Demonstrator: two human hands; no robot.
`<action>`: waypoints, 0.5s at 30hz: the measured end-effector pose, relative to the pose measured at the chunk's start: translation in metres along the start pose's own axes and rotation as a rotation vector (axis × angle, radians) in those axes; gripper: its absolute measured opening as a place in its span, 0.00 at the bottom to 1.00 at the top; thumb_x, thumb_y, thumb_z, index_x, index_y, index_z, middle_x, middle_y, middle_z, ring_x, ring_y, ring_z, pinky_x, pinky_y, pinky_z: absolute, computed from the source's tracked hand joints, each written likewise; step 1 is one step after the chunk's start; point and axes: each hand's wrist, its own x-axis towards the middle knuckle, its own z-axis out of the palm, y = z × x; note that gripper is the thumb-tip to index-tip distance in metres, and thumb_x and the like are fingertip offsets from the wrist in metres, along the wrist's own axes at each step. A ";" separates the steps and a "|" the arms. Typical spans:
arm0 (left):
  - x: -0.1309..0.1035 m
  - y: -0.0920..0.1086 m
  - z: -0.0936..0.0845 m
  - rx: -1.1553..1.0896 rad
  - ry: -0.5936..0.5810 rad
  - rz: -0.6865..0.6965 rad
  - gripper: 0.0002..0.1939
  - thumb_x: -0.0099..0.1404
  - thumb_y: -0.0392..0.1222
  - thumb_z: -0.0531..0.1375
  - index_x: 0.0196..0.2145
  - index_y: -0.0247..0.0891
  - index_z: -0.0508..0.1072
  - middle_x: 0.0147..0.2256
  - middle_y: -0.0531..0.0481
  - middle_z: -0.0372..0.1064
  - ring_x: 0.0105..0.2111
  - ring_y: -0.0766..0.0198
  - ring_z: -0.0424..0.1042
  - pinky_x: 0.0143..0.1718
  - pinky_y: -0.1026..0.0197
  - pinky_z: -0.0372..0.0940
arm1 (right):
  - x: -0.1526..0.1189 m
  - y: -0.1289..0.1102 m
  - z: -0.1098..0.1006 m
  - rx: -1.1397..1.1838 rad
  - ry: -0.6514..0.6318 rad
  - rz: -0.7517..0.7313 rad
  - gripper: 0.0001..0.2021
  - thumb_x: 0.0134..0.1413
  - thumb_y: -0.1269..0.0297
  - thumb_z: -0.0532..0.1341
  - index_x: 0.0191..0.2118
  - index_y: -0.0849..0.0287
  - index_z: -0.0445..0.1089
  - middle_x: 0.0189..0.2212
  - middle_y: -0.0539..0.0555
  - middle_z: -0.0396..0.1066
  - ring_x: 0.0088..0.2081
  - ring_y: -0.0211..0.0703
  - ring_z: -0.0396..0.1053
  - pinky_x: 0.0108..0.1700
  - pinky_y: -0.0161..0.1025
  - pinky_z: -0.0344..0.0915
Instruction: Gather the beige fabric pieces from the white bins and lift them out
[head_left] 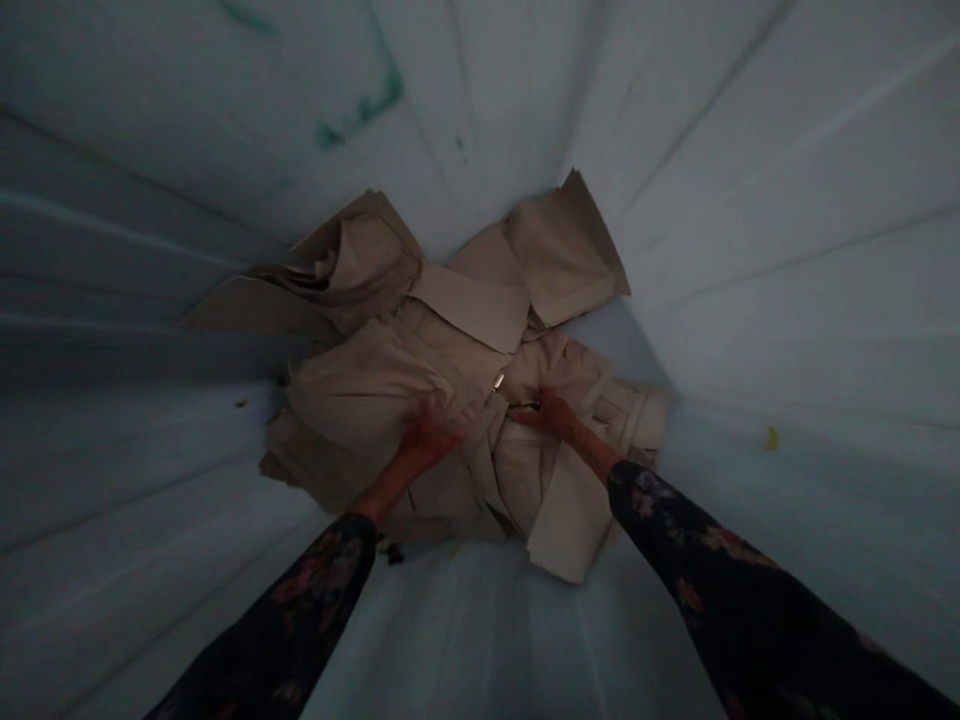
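Observation:
A heap of tan fabric pieces [360,385], some folded and some in flat stacks, lies at the bottom of a deep white container. My left hand [431,430] rests on the middle of the heap, its fingers smeared by motion, so their grip is unclear. To its right, my right hand [553,412] has its thumb and fingers closed around the edge of a tan fabric piece [517,465]. Just above and between both hands is a small bright spot [499,382] that I cannot make out. Both arms reach down in dark floral sleeves.
Tall, ribbed white walls [787,240] surround the heap on the sides I see. Green marks [367,105] show on the far wall. A small yellow scrap [772,437] is at the right, and a dark bit [391,552] lies below the heap.

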 end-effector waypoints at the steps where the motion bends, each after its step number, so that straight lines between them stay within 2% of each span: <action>1: -0.004 0.012 0.005 0.014 0.020 -0.003 0.54 0.52 0.56 0.64 0.65 0.29 0.41 0.62 0.23 0.42 0.60 0.33 0.49 0.54 0.41 0.56 | 0.001 0.004 -0.004 -0.012 0.067 0.041 0.32 0.50 0.45 0.61 0.52 0.67 0.61 0.48 0.65 0.69 0.50 0.52 0.67 0.48 0.41 0.65; 4: -0.005 0.044 0.018 0.039 0.112 -0.038 0.59 0.51 0.59 0.64 0.66 0.33 0.31 0.63 0.21 0.26 0.59 0.23 0.42 0.51 0.33 0.54 | 0.005 0.031 -0.027 -0.072 0.270 0.218 0.32 0.57 0.47 0.53 0.56 0.72 0.55 0.55 0.76 0.58 0.58 0.61 0.56 0.54 0.53 0.59; 6: 0.004 0.058 0.023 0.033 0.140 -0.101 0.60 0.51 0.57 0.64 0.66 0.35 0.29 0.63 0.21 0.25 0.58 0.21 0.43 0.47 0.33 0.57 | 0.006 0.056 -0.042 -0.102 0.309 0.318 0.36 0.55 0.45 0.54 0.57 0.75 0.52 0.53 0.80 0.58 0.56 0.65 0.59 0.51 0.55 0.61; 8: 0.017 0.063 0.025 0.038 0.147 -0.154 0.62 0.48 0.55 0.67 0.66 0.34 0.30 0.63 0.21 0.28 0.58 0.21 0.44 0.47 0.36 0.60 | 0.005 0.079 -0.049 -0.119 0.281 0.321 0.38 0.50 0.44 0.59 0.56 0.72 0.54 0.52 0.75 0.62 0.54 0.62 0.62 0.50 0.53 0.62; 10: 0.028 0.059 0.026 0.076 0.189 -0.161 0.60 0.48 0.50 0.67 0.65 0.29 0.33 0.62 0.21 0.34 0.58 0.26 0.49 0.50 0.40 0.59 | 0.007 0.094 -0.050 -0.136 0.248 0.251 0.39 0.44 0.45 0.64 0.56 0.66 0.55 0.54 0.69 0.60 0.56 0.60 0.59 0.55 0.53 0.58; 13: 0.036 0.046 0.024 0.140 0.262 -0.101 0.45 0.57 0.37 0.59 0.64 0.24 0.39 0.59 0.24 0.47 0.55 0.40 0.58 0.54 0.46 0.57 | 0.013 0.102 -0.045 -0.145 0.218 0.182 0.40 0.41 0.45 0.65 0.55 0.66 0.56 0.58 0.69 0.56 0.60 0.62 0.53 0.60 0.58 0.47; 15: 0.036 0.037 0.021 0.138 0.252 -0.072 0.39 0.58 0.32 0.55 0.64 0.25 0.43 0.57 0.28 0.53 0.52 0.45 0.62 0.52 0.48 0.59 | 0.013 0.099 -0.043 -0.118 0.176 0.175 0.40 0.43 0.43 0.63 0.54 0.70 0.58 0.56 0.72 0.58 0.58 0.64 0.56 0.58 0.58 0.51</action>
